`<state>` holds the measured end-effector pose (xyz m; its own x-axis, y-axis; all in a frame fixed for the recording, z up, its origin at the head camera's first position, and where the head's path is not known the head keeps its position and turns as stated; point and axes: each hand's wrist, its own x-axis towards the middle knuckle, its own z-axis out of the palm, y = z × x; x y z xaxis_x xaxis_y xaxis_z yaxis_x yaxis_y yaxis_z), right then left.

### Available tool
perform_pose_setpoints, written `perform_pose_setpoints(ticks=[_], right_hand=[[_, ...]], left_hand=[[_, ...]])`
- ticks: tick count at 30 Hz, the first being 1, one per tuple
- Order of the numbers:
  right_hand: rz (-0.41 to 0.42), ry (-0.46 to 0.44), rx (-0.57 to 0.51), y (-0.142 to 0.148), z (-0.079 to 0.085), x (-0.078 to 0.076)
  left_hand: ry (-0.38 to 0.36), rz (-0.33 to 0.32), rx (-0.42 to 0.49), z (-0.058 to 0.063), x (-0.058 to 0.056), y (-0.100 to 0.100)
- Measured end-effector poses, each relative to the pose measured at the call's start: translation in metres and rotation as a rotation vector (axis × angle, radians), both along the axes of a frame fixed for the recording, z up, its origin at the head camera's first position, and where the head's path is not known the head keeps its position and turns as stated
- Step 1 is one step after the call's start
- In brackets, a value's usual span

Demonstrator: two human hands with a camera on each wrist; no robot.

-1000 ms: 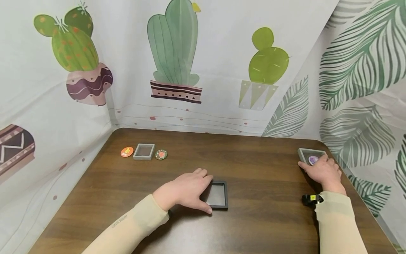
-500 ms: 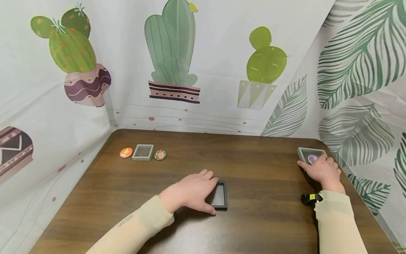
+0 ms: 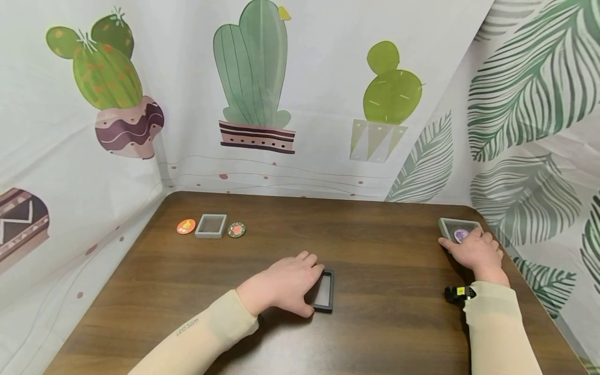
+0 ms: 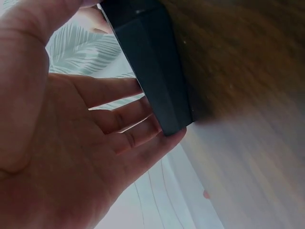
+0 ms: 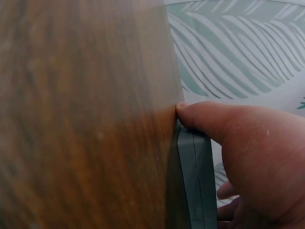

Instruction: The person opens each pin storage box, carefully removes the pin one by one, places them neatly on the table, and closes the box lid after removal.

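A black square frame (image 3: 330,291) with a pale, see-through middle lies on the wooden table. My left hand (image 3: 283,284) grips it from the left, thumb at the near edge and fingers at the far edge, covering its left part. In the left wrist view several fingertips touch the dark side of the black frame (image 4: 152,67). At the far right, my right hand (image 3: 479,255) holds a grey square frame (image 3: 442,227), thumb at its near left corner. A round purple badge (image 3: 460,235) shows in its middle. The right wrist view has the thumb against the grey frame's (image 5: 194,176) end.
At the back left, another grey square frame (image 3: 211,236) lies between an orange round badge (image 3: 186,226) and a green-rimmed round badge (image 3: 236,229). A printed cloth (image 3: 323,94) hangs behind the brown table (image 3: 375,333). The right hand is close to the table's right edge.
My left hand has shifted right over the black frame, and its thumb has then drawn in toward the near edge. The right hand and both grey frames have stayed put.
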<state>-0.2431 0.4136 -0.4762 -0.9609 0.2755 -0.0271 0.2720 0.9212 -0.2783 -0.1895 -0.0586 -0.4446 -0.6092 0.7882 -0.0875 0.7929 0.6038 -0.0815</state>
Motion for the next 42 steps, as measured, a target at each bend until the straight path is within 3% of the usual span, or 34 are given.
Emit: perform_pose_setpoints(ticks=[7,18,35,42], right_hand=[[0.003,-0.001,-0.002,0.000,-0.001,-0.001],[0.000,-0.002,-0.003,0.000,-0.001,0.000],[-0.006,-0.005,-0.015,-0.004,0.005,0.001],[-0.008,-0.012,-0.009,-0.002,0.002,0.000]], left_hand=[[0.023,0.007,0.026,-0.002,-0.008,-0.006],[0.006,0.049,0.075,-0.010,-0.033,-0.021],[-0.051,0.212,0.141,0.006,-0.091,-0.077],[-0.115,0.283,0.157,-0.004,-0.117,-0.099]])
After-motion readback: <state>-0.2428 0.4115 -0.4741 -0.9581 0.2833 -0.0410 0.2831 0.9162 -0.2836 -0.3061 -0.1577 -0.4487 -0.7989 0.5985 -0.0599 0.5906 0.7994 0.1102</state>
